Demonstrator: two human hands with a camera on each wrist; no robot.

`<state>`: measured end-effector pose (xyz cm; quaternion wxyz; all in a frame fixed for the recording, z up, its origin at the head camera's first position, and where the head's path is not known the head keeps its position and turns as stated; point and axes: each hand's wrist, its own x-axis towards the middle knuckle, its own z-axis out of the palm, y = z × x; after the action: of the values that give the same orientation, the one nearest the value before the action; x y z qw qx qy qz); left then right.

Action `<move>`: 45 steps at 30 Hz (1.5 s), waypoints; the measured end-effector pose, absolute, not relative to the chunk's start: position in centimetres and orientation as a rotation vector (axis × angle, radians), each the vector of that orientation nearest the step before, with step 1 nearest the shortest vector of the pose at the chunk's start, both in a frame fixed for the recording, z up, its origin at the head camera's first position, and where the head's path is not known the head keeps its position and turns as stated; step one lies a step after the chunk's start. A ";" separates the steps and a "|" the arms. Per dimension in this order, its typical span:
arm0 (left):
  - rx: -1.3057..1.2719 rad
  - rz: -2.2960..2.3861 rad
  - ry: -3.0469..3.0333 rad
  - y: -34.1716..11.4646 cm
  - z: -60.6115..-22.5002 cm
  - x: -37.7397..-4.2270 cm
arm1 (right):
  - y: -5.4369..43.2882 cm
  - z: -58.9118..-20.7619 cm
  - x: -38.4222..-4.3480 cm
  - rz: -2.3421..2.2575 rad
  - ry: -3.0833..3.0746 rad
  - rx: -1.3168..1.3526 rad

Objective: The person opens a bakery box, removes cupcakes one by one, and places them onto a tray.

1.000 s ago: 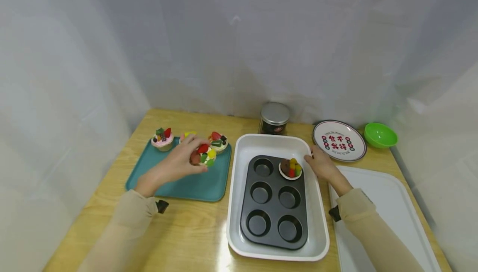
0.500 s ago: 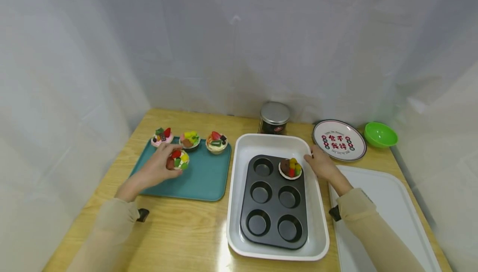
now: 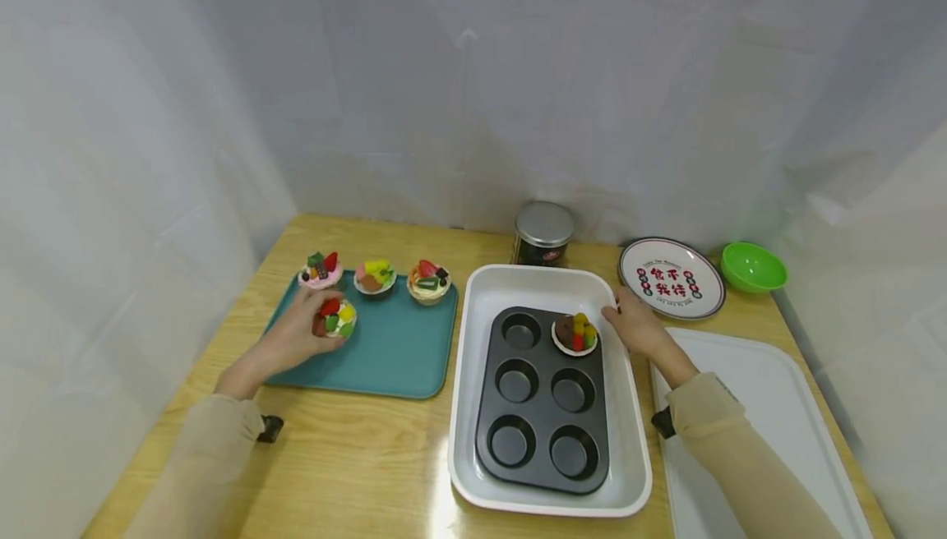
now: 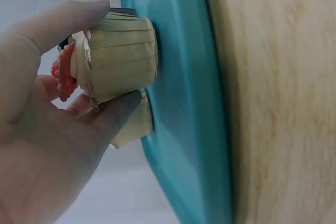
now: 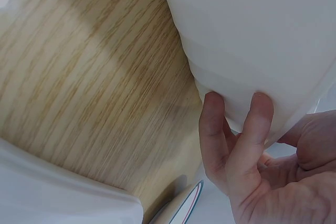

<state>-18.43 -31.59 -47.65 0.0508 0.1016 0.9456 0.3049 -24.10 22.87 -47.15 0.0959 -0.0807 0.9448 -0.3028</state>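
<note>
My left hand (image 3: pixel 290 335) pinches a cupcake (image 3: pixel 343 319) topped with red, yellow and green pieces, low over the left part of a teal tray (image 3: pixel 399 352). In the left wrist view, thumb and fingers hold the sides of its pale pleated wrapper (image 4: pixel 123 56), whose base is right by the tray. Behind it, a pink cupcake (image 3: pixel 321 273), a yellow-topped one (image 3: pixel 375 278) and a cream one (image 3: pixel 428 283) line the tray's far side. My right hand (image 3: pixel 639 329) grips the right rim of a white tub (image 3: pixel 551 506), fingertips against its outer wall.
Inside the tub lies a dark muffin pan (image 3: pixel 545 416), with a chocolate cupcake (image 3: pixel 575 335) in its far right cup. Behind the tub stands a silver-lidded tin (image 3: pixel 545 231). To the right are a printed plate (image 3: pixel 672 278), a green bowl (image 3: pixel 755 268) and a white tray (image 3: pixel 769 407).
My left hand has carried the cupcake leftward and lower over the teal tray, uncovering the yellow-topped cupcake. My right hand stays on the tub's rim.
</note>
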 end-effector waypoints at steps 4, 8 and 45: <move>0.303 0.953 2.849 -31.8 -47.9 -18.4 | 23.0 -47.3 -24.2 -0.884 2.796 -0.228; 0.283 0.979 2.814 -31.9 -48.0 -18.6 | 23.1 -47.4 -24.2 -0.880 2.792 -0.223; 0.821 1.079 2.703 -14.9 -39.0 -23.1 | 22.9 -47.0 -23.8 -0.914 2.752 -0.141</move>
<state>-23.05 -14.94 -39.00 0.0587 0.2708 0.8923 0.3563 -23.75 22.88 -47.00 0.1190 -0.0483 0.9412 -0.3125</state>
